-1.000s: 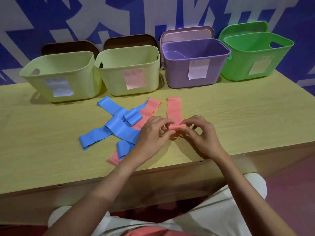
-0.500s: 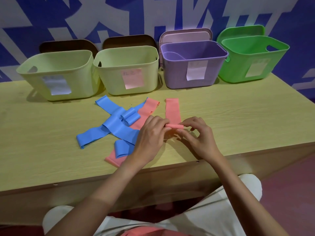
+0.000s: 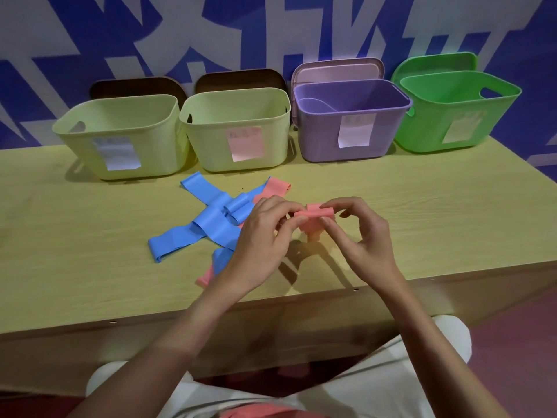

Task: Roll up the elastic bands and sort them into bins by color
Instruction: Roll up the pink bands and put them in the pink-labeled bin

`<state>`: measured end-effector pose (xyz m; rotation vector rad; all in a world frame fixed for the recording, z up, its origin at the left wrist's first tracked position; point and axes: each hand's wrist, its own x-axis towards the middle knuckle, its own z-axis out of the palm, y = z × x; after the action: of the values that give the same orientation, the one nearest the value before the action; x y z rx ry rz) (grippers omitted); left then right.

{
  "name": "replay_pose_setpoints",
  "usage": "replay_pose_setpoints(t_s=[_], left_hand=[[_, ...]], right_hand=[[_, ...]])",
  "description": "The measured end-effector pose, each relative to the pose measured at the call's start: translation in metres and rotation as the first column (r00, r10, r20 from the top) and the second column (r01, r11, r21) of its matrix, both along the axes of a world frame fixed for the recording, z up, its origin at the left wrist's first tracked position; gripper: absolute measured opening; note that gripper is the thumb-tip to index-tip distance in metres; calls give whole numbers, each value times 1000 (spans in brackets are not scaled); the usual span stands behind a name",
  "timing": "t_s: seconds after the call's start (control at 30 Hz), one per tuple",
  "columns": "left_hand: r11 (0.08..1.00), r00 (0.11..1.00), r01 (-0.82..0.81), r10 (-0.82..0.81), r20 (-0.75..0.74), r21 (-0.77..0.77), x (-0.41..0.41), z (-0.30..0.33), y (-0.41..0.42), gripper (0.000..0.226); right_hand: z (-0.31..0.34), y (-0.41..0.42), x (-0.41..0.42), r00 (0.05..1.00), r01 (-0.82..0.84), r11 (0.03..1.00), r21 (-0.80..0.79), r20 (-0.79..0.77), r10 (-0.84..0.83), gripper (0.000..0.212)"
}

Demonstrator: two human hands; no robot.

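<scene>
Both hands hold one pink elastic band [image 3: 315, 213] lifted above the table, mostly rolled, with a short tail hanging below. My left hand [image 3: 265, 239] pinches its left end and my right hand [image 3: 358, 236] pinches its right end. To the left, several blue bands [image 3: 211, 224] lie crossed on the table, one partly rolled. A second pink band [image 3: 278, 187] lies under them, its near end [image 3: 205, 276] showing by my left wrist. Four bins stand at the back: two pale yellow-green bins [image 3: 120, 164] [image 3: 241, 159], a purple bin [image 3: 352, 149] and a green bin [image 3: 452, 140].
Each bin carries a paper label on its front. Lids lean against the wall behind the bins. The wooden table [image 3: 437, 206] has its front edge just under my wrists. The blue-and-white patterned wall rises right behind the bins.
The pink band lay flat on the table with only its near end rolled. It is now rolled almost fully and lifted off the table between both hands.
</scene>
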<state>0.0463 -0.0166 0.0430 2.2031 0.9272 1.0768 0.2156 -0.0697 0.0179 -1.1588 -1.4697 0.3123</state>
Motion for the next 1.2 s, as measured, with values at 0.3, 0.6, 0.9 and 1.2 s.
replay_pose_setpoints(t_s=[0.3, 0.6, 0.9, 1.2], left_hand=[[999, 998, 44, -44, 48, -8, -8, 30, -12, 20], [994, 979, 62, -42, 198, -93, -23, 32, -24, 19], [980, 952, 7, 55, 301, -201, -24, 25, -29, 13], [835, 873, 188, 100, 477, -518, -23, 12, -29, 36]], right_hand=[[25, -6, -25, 989, -72, 997, -4, -132, 71, 10], [29, -15, -39, 982, -90, 996, -14, -169, 86, 9], [27, -20, -56, 948, -82, 996, -35, -311, 67, 12], [28, -21, -58, 969, -68, 997, -27, -241, 59, 21]])
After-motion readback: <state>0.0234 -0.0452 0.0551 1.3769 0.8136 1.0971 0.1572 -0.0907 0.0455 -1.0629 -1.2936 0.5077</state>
